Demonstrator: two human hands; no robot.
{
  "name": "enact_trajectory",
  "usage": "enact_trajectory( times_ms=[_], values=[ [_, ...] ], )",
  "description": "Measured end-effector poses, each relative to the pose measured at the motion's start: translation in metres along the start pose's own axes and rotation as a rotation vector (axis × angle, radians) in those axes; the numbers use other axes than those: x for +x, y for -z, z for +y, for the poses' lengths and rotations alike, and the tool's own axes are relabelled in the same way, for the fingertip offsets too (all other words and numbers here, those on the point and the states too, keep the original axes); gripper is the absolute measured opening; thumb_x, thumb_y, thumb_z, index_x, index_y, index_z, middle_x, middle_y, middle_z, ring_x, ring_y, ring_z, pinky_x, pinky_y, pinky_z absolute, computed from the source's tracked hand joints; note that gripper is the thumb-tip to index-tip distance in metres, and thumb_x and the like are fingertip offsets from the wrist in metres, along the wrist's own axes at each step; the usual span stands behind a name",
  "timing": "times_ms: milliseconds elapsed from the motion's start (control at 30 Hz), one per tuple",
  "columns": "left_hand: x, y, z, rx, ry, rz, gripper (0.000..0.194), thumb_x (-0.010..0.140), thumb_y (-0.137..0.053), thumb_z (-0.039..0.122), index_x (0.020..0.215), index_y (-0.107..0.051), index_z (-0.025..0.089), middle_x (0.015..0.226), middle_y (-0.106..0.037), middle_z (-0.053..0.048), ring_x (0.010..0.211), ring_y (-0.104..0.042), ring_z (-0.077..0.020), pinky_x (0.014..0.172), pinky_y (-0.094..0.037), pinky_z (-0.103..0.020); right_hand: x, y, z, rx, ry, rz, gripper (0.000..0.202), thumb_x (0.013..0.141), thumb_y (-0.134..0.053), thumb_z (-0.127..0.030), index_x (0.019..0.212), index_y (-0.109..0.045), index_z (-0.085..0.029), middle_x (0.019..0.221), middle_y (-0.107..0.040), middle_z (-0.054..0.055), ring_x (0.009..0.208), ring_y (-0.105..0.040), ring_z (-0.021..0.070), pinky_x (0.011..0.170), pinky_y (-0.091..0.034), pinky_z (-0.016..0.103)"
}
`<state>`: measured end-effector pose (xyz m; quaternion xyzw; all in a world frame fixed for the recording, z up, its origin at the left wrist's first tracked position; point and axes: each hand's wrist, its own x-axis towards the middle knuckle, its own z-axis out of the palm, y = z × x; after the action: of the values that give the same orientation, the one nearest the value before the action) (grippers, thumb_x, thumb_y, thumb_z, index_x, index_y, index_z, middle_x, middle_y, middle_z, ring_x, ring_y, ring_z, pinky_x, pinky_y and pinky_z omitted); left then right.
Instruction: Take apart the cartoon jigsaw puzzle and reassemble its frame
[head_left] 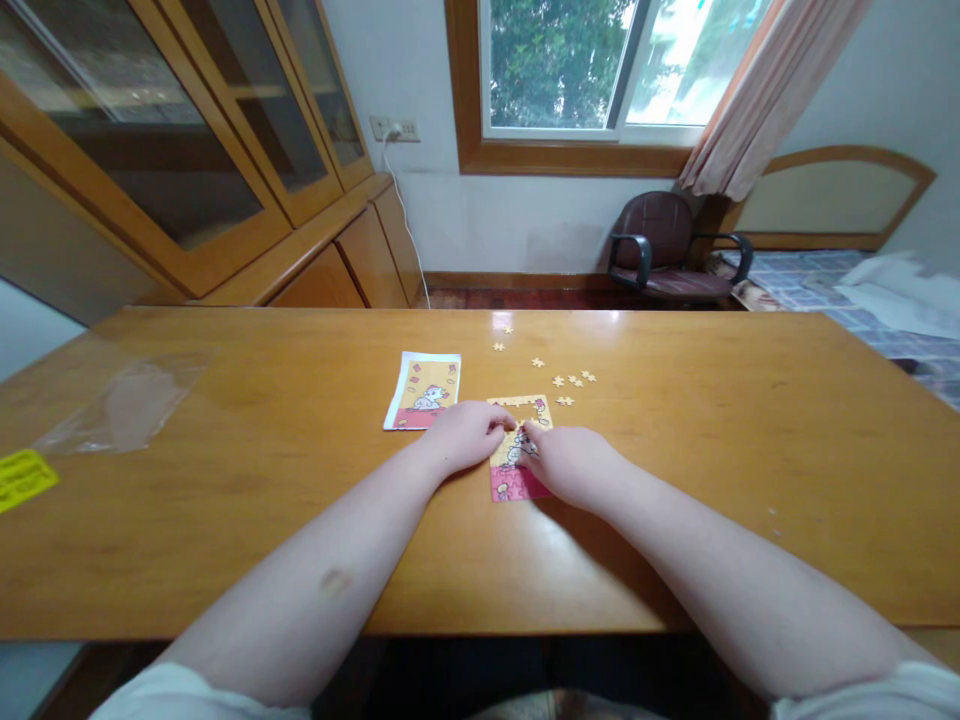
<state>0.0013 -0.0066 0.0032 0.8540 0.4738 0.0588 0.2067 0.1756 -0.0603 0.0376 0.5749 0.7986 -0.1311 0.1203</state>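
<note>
White sleeves [202,697] close by, arms [330,555] stretched. Left hand [466,437], right hand [576,465] bent over puzzle [511,489] on counter [187,520], hiding bits; I can't tell if fingers [500,418] pinch. Picture card [427,394] left, loose pieces [575,381] beyond.

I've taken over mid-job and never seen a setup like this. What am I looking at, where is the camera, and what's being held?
There is no machine here, just two bare hands. The single picture comes from a camera worn on the head, looking forward and down. The left hand and the right hand meet over a partly assembled puzzle with a gap near its far edge. Their fingers hide whether a piece is pinched. On the table, a matching picture sheet lies to the left, loose pieces are scattered beyond the puzzle, and clear plastic lies farther left, near a yellow label.
</note>
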Motion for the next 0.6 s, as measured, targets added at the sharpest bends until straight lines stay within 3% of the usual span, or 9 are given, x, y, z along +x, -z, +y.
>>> enact_trajectory(
  times_ms=[333,600],
  values=[
    [-0.0003,0.0008,0.0007,-0.010,0.017,0.007,0.033,0.086,-0.043,0.026,0.104,-0.071,0.028,0.103,-0.073,0.000,0.091,-0.066,-0.0196,0.076,-0.049,-0.029,0.0032,-0.0029,0.0049,0.011,-0.029,0.021,0.046,0.092,-0.039,-0.041,0.128,-0.050,-0.014,0.098,-0.071,0.017,0.088,-0.069,0.0276,0.072,-0.049,0.035],
    [-0.0020,0.0026,0.0045,0.001,0.052,-0.018,0.037,0.082,-0.055,0.046,0.112,-0.067,0.028,0.099,-0.073,-0.003,0.092,-0.066,-0.0225,0.074,-0.047,-0.029,0.0011,0.0010,0.0040,0.024,-0.020,0.016,0.044,0.093,-0.039,-0.041,0.126,-0.052,-0.016,0.099,-0.071,0.017,0.088,-0.069,0.0272,0.071,-0.049,0.034]
  ],
)
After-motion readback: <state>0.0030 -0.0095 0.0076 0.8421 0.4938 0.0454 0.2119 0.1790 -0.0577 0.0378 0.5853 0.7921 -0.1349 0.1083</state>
